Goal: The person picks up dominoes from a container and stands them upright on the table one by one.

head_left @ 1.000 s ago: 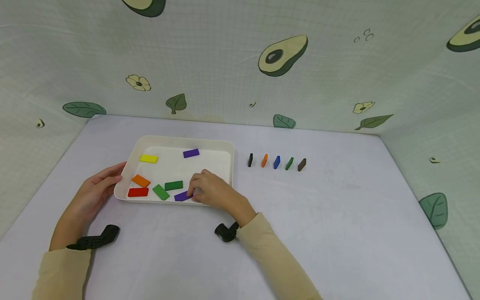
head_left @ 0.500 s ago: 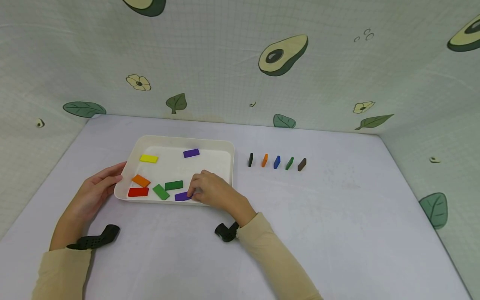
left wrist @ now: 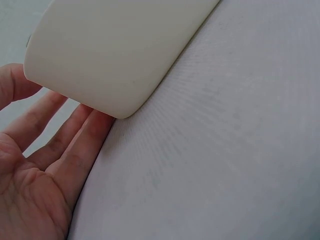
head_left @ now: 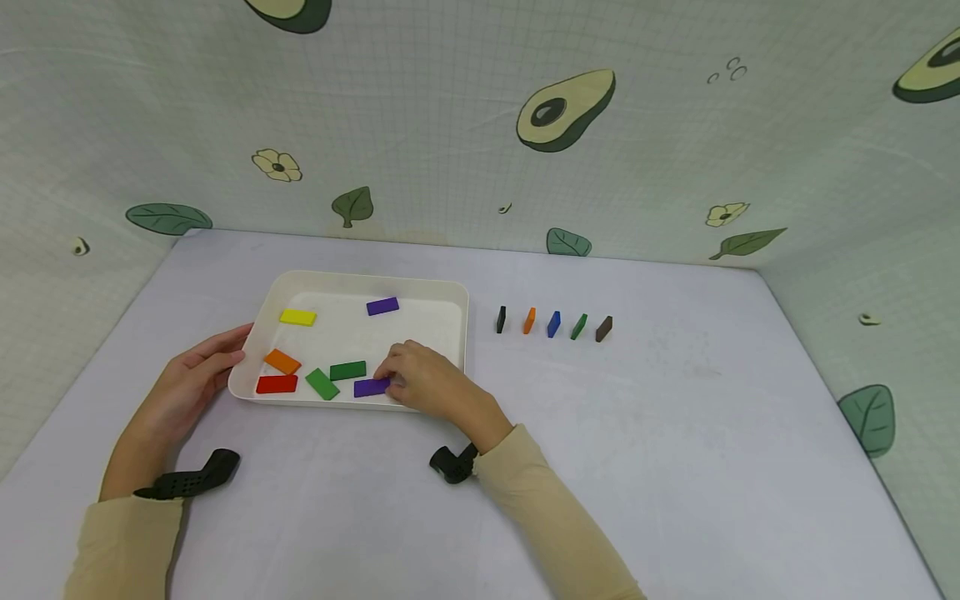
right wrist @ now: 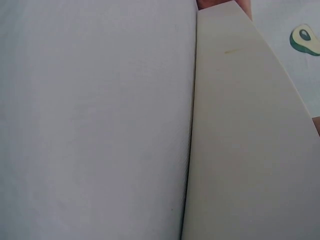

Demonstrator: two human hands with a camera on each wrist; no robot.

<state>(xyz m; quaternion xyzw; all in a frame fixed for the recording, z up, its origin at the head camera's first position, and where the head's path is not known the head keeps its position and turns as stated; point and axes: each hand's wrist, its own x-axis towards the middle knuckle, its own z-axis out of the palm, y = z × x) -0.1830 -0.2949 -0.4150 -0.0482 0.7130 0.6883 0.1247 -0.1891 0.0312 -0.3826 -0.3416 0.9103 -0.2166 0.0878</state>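
My right hand (head_left: 423, 379) reaches into the white tray (head_left: 431, 312) and pinches the end of a purple domino (head_left: 370, 387) near the tray's front wall. The fingers partly cover that end. My left hand (head_left: 191, 383) rests against the tray's left side; in the left wrist view its fairly straight fingers (left wrist: 75, 155) touch the end wall. Beside the held piece lie a dark green domino (head_left: 348, 371) and a lighter green domino (head_left: 322, 384). The right wrist view shows mostly the tray's outer wall (right wrist: 245, 140) and hides the right fingers.
Also in the tray are a red domino (head_left: 277, 384), an orange domino (head_left: 282, 362), a yellow domino (head_left: 297, 317) and another purple domino (head_left: 382, 307). Right of the tray, several dominoes stand upright in a row, from a black domino (head_left: 501, 320) to a brown domino (head_left: 604, 329).
The purple domino at my right fingers has turned slightly and shifted a little rightward and away from the front wall. My left hand and the tray stay put.
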